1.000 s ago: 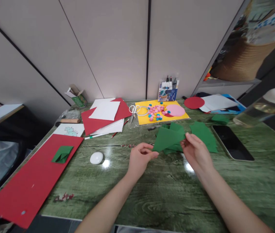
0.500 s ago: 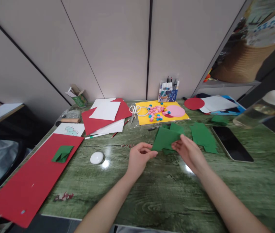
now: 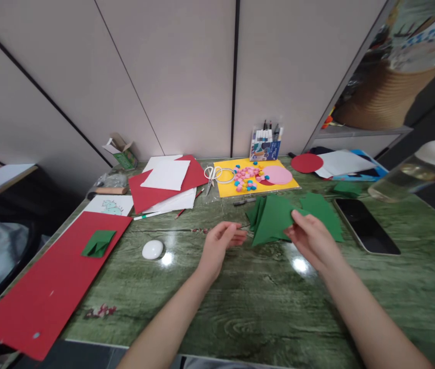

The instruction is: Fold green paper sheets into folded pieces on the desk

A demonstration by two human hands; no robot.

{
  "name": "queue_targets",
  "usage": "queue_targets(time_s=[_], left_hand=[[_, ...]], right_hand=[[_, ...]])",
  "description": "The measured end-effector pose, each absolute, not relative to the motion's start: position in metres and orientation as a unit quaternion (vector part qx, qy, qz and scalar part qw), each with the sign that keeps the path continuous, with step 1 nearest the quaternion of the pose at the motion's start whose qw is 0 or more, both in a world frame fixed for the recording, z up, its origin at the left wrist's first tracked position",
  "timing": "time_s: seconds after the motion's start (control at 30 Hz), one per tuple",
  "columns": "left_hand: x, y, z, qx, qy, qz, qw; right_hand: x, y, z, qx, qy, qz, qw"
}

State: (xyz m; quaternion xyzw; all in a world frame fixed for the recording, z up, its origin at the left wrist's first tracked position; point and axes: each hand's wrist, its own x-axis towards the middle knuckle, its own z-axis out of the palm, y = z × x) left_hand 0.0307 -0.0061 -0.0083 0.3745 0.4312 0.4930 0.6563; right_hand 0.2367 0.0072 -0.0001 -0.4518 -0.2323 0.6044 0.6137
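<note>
My right hand point(image 3: 315, 241) pinches a piece of green paper point(image 3: 273, 223) at its right edge, holding it tilted above the table. More green pieces lie behind and beside it; how many is hidden. My left hand point(image 3: 218, 247) is off the paper, just left of it, with its fingers stretched out and nothing in them. Another green sheet point(image 3: 324, 218) lies right of the held piece, partly behind my right hand. On the red sheet point(image 3: 54, 287) at the left rests a folded green paper point(image 3: 99, 243).
A white oval object point(image 3: 152, 250) sits left of my left hand. Scissors point(image 3: 210, 179) and a yellow sheet point(image 3: 227, 189) with small colored balls lie at the back. A phone point(image 3: 366, 225) and a clear bottle point(image 3: 401, 177) are at the right. A marker box point(image 3: 265, 146) stands by the wall.
My left hand has let go of the green paper and drawn slightly left. My right hand has shifted right with the paper, which now hangs tilted.
</note>
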Motion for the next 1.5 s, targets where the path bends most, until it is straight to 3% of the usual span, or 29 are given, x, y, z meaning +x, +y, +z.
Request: queue_targets(time_s=[0.17,0.67,0.9,1.0,1.2,1.5], left_hand=[[0.033,-0.013,-0.004,0.333,0.333,0.392,0.79],[0.03,-0.015,-0.003,0.302,0.298,0.326,0.845],[0.033,-0.017,0.002,0.368,0.314,0.335,0.808],[0.034,-0.017,0.0,0.433,0.383,0.383,0.72],[0.032,-0.012,-0.011,0.509,0.514,0.416,0.551],[0.039,-0.013,-0.015,0.314,0.445,0.457,0.704]], right_hand=[[0.224,0.003,-0.01,-0.478,-0.298,0.621,0.545],[0.218,-0.002,-0.018,-0.469,-0.342,0.614,0.535],[0.22,-0.003,-0.017,-0.477,-0.425,0.577,0.509],[0.217,-0.006,-0.009,-0.463,-0.482,0.575,0.472],[0.207,-0.014,0.004,-0.401,-0.416,0.673,0.461],[0.201,-0.014,-0.008,-0.479,-0.492,0.553,0.472]])
